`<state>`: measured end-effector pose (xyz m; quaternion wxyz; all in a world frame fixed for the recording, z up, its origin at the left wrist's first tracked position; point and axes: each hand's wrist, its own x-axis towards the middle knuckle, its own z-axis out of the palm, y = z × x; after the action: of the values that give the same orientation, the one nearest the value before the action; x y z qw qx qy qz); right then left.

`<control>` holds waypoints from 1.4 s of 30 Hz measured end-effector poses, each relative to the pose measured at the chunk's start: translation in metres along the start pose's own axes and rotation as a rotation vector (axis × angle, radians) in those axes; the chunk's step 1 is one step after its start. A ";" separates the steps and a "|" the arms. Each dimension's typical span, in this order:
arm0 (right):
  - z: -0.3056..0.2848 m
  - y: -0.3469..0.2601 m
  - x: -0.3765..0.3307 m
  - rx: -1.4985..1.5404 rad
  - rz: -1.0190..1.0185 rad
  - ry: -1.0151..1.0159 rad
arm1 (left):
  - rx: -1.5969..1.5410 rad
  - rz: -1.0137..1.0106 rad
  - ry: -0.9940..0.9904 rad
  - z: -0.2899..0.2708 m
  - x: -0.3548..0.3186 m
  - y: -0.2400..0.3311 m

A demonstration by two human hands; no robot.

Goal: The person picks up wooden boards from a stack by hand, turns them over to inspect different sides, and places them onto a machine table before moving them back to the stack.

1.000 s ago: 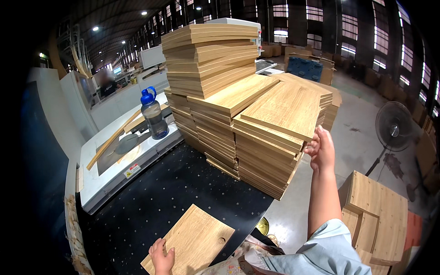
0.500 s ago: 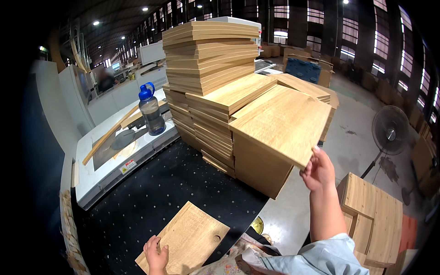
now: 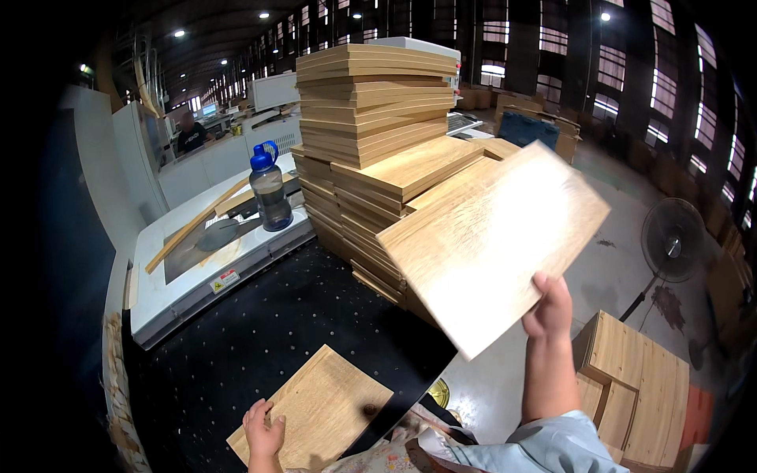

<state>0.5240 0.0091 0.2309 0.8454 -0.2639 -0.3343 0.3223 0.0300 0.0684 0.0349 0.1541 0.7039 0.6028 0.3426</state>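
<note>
My right hand (image 3: 548,306) is closed on the near right edge of a rectangular wood-grain board (image 3: 493,244), thumb on its upper face. The board is lifted and tilted in front of the stacked boards (image 3: 377,102), its surface catching bright light. At the lower left, a smaller wood-grain board (image 3: 327,410) with a round dark hole near its right corner lies on the black dotted tabletop (image 3: 307,307). My left hand (image 3: 262,430) rests on that board's left side, fingers extended and thumb apart.
A clear bottle with a blue lid (image 3: 270,189) stands on the white machine bed (image 3: 181,296), beside a wooden strip (image 3: 193,225). Right of the table are wooden panels (image 3: 639,386) and a standing fan (image 3: 673,244). A person (image 3: 191,135) sits far back left.
My right hand has raised the large board off the stack, tilting and turning it toward me and slightly right. The left hand stays on the smaller board.
</note>
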 end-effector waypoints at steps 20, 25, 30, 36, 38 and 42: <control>0.107 0.202 -0.124 0.209 0.850 -0.574 | -1.877 -0.379 0.076 0.018 -0.023 0.018; 0.099 0.228 -0.131 0.348 1.010 -0.479 | -2.010 -0.380 0.005 0.000 -0.026 0.026; 0.094 0.241 -0.134 0.427 1.056 -0.529 | -1.995 -0.435 -0.003 0.007 -0.029 0.014; 0.100 0.229 -0.131 0.457 1.050 -0.595 | -1.989 -0.396 -0.010 0.006 -0.028 0.016; 0.100 0.228 -0.130 0.446 1.030 -0.613 | -1.990 -0.393 -0.006 0.006 -0.026 0.018; 0.092 0.231 -0.133 0.375 1.046 -0.612 | -1.973 -0.424 -0.001 0.008 -0.028 0.012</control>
<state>0.2952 0.0852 0.0841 0.4742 -0.1354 -0.3256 0.8067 0.0432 0.0400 0.0289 0.7255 0.1406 0.1628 0.6537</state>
